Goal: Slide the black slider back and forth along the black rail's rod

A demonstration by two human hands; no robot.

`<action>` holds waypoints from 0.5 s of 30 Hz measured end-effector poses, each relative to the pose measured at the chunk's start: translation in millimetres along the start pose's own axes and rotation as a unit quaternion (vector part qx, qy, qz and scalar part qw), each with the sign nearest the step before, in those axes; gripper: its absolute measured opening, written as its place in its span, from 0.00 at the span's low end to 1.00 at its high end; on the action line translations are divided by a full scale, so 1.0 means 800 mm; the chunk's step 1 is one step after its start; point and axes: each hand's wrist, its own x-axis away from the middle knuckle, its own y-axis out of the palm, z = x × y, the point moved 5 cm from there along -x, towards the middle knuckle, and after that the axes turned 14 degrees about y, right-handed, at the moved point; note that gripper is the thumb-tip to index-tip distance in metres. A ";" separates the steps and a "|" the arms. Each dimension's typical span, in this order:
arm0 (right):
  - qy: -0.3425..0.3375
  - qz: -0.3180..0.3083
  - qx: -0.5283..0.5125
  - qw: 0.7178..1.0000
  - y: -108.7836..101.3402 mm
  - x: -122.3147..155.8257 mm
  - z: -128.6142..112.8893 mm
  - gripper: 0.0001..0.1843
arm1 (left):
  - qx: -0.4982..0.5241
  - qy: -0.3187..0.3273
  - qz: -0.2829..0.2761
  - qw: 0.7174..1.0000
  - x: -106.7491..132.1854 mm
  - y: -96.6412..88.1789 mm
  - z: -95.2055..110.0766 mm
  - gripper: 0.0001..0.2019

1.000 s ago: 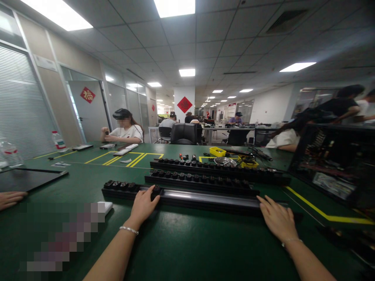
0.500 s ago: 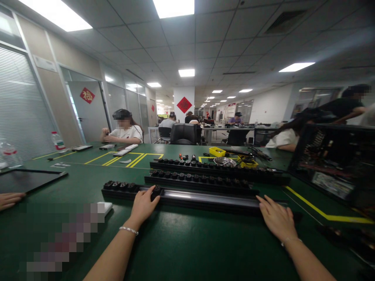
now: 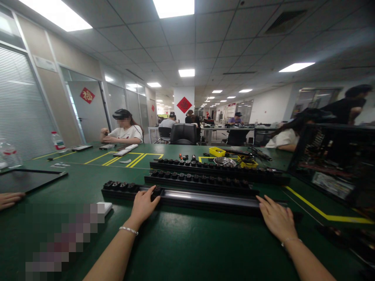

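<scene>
A long black rail [image 3: 202, 199] lies across the green table [image 3: 187, 242] in front of me, with several small black parts set in its left end. My left hand [image 3: 143, 205] rests on the rail beside those parts, fingers lying flat on it. My right hand [image 3: 277, 219] lies spread and flat at the rail's right end. Two more black rails [image 3: 202, 180] filled with small black parts sit just behind it.
A black open crate [image 3: 336, 164] stands at the right. A yellow tray [image 3: 217, 151] and a metal bowl [image 3: 225, 160] lie behind the rails. Another person's hand [image 3: 10, 199] rests at the left edge by a black board [image 3: 26, 178]. Seated people work across the table.
</scene>
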 end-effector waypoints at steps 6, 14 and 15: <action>-0.007 0.004 0.001 1.000 0.005 -0.005 0.003 0.33 | -0.004 -0.002 -0.009 1.000 0.001 -0.002 0.003 0.27; -0.011 0.010 0.010 1.000 0.006 -0.006 0.003 0.32 | -0.004 0.005 -0.006 1.000 0.001 0.001 0.001 0.28; -0.011 0.011 0.009 1.000 0.006 -0.005 0.003 0.32 | -0.004 0.006 -0.006 1.000 0.001 0.001 0.001 0.28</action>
